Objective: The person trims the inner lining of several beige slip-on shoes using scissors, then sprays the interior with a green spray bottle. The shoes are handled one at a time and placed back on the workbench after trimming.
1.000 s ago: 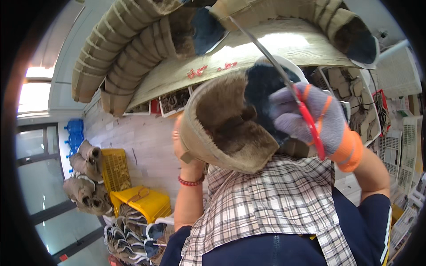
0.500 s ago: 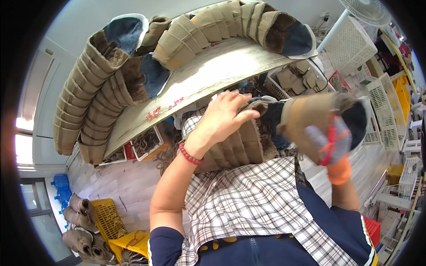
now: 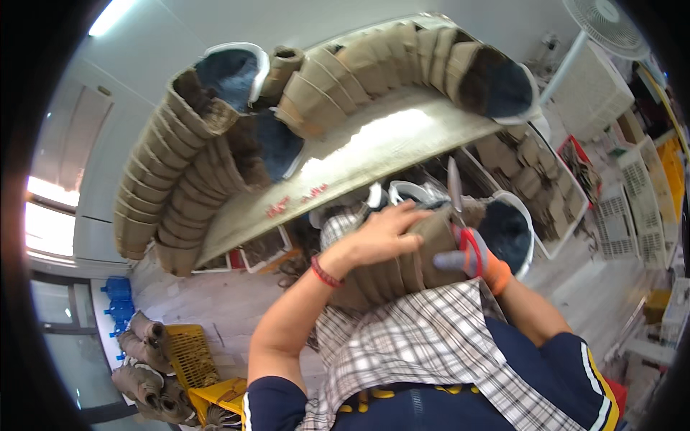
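1. Head view, left hand: the bare left hand [image 3: 377,233], with a red bead bracelet [image 3: 325,273] at the wrist, lies on a stack of brown boot parts [image 3: 388,276]. Its grip is loose, with the fingers stretched out.
2. Right hand: the gloved right hand [image 3: 471,258] has its grip closed around the red handles of the scissors [image 3: 455,194]. The blades point to the far side, and the thumb is at the right part of the stack.
3. The stack lies against the checked apron [image 3: 424,323], on the near side of the surface [image 3: 388,136]. At its right end a dark blue lining [image 3: 507,233] is seen.
4. On the surface, curved rows of similar parts stand at left [image 3: 154,183] and far [image 3: 366,65]; red scraps [image 3: 279,207] lie near the edge.
5. At right is a white box [image 3: 570,228] with beige pieces [image 3: 528,172]; farther is a fan [image 3: 607,21].
6. On the floor at left stands a yellow crate [image 3: 188,352], near blue bottles [image 3: 118,305].
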{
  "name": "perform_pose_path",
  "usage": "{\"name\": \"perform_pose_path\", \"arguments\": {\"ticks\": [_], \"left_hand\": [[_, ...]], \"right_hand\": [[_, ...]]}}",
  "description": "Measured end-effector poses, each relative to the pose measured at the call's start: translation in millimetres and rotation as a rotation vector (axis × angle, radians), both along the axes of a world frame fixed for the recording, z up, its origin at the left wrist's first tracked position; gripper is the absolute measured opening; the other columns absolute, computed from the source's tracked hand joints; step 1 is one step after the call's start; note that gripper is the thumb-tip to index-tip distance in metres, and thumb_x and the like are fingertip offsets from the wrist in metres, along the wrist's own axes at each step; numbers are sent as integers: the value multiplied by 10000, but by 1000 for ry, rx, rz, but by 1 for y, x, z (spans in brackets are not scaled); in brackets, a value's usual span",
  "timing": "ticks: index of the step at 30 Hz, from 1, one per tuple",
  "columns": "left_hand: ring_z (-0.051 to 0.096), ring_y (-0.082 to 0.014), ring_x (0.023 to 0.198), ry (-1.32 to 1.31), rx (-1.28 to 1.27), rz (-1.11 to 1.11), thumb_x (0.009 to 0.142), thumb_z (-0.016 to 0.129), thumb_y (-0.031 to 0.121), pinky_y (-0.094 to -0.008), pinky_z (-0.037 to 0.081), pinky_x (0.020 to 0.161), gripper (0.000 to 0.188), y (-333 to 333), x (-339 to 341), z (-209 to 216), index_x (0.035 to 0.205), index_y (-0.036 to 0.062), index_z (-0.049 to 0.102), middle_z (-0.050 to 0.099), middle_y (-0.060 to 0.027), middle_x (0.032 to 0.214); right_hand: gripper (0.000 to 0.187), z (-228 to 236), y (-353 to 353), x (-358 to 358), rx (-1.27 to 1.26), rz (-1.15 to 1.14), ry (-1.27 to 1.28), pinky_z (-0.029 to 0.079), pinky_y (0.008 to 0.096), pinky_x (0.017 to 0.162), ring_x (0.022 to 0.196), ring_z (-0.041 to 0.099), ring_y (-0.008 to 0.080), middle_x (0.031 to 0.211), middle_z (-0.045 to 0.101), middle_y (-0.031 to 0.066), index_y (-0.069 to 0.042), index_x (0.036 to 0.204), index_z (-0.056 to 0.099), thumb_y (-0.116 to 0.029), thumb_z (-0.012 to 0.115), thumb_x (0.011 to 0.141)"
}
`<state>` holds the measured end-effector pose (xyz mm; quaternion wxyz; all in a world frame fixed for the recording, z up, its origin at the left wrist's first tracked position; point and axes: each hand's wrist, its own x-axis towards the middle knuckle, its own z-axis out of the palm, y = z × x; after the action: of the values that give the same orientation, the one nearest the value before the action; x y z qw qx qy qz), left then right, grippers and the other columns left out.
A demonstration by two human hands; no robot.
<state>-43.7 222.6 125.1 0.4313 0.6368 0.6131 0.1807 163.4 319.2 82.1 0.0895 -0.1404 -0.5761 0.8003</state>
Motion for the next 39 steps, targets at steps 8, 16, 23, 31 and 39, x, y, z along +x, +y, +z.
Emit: {"name": "perform_pose_path", "arguments": {"ticks": [8,16,23,31,39], "left_hand": [[476,-208,1184,-305,-79,311,890,483,174,-319,352,989,367,15,-21,-16,1237,68,537,544,-168,1196],[437,-326,1207,1313,731,522,774,442,-12,-417,390,972,306,136,-261,55,1047,5,580,434,-195,1317],[400,-379,1213,1782,242,438,843,448,165,-505,386,922,297,188,-323,72,1066,48,606,520,-163,1195],[585,-186,954,-269,1114,953,867,558,28,-356,491,844,280,99,-324,218,1139,-29,527,612,-87,1044],[570,-236,1034,-1157,906,1023,904,508,77,-406,437,958,221,-110,-154,102,1113,17,550,613,-91,1064]], "right_hand": [[417,-53,-19,-13,70,-221,-52,460,294,839,970,567,127,1050,630,72,11,1158,542,-91,689,781],[305,-77,-6,13,-181,-160,-182,457,275,768,872,560,116,930,631,60,-2,1101,562,-89,630,817],[253,-81,-4,17,-195,-174,-198,454,267,741,831,552,113,888,623,53,-4,1064,572,-84,602,825],[200,-80,-10,22,-146,-187,-160,450,259,710,784,543,110,841,613,45,-5,1021,583,-78,571,835],[190,-7,-6,31,283,-338,-173,418,233,666,723,493,103,759,549,17,-6,987,571,-81,552,813]]}}
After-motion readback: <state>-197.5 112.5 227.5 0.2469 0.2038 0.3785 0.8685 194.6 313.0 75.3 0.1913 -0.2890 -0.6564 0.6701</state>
